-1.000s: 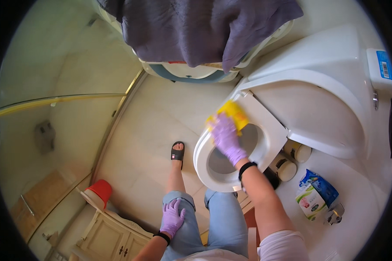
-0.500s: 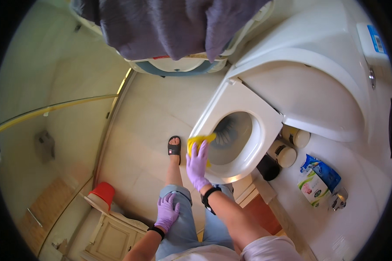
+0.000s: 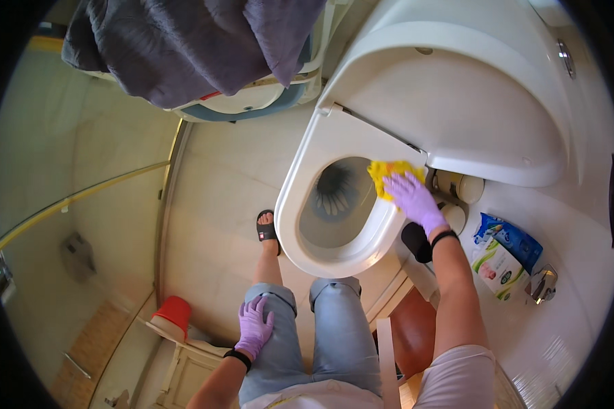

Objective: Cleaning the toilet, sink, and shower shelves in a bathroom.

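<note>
In a purple glove, my right hand point(image 3: 415, 199) presses a yellow cloth point(image 3: 382, 174) onto the right rear part of the white toilet seat point(image 3: 348, 136), close to the hinge. The fingers lie over the cloth and cover part of it. The raised lid point(image 3: 484, 116) leans back behind the seat. Inside the bowl point(image 3: 331, 228) a dark, petal-shaped patch shows at the back. My left hand point(image 3: 255, 327), also gloved in purple, rests flat on my left knee with its fingers extended, holding nothing.
Right of the toilet, a white ledge carries a blue packet point(image 3: 515, 242), a white-and-green tissue pack point(image 3: 500, 268) and several jars beside a black cylinder point(image 3: 416, 242). A grey fluffy cloth point(image 3: 184, 41) drapes over a container at the back. A red bucket point(image 3: 174, 312) stands left, near the glass shower wall point(image 3: 82, 136).
My right hand has carried the yellow cloth from the seat's left edge across to its right rear side. The left hand stays on the knee. The view has shifted somewhat.
</note>
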A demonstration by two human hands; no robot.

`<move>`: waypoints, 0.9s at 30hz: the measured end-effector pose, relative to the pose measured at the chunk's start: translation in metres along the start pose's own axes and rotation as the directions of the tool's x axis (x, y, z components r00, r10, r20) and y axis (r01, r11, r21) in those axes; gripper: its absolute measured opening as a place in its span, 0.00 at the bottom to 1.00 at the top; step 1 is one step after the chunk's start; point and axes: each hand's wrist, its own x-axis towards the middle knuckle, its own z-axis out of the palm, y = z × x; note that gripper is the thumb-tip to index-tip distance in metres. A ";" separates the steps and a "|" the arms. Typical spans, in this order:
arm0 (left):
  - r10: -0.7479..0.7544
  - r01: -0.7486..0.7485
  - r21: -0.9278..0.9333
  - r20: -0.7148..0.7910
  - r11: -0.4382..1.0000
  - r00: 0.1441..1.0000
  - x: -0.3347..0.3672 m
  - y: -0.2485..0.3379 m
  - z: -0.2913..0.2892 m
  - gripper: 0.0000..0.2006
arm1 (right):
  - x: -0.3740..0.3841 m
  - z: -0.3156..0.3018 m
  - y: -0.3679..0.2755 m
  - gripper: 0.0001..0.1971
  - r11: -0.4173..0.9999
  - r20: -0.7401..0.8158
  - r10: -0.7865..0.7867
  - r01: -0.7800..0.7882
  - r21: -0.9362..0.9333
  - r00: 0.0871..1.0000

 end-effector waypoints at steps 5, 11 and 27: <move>0.002 -0.002 0.031 -0.004 1.000 1.000 0.002 0.002 0.003 0.26 | 0.020 0.007 -0.027 0.27 0.972 0.006 0.231 -0.230 -0.049 0.973; 0.004 -0.004 0.029 -0.010 1.000 1.000 0.000 0.000 0.000 0.26 | -0.018 0.002 -0.211 0.17 0.737 0.090 0.488 -0.465 0.491 0.868; 0.254 0.427 -0.883 0.376 -0.193 0.891 0.031 0.098 -0.106 0.25 | 0.010 -0.204 -0.218 0.18 0.207 -0.286 0.351 0.225 0.952 0.892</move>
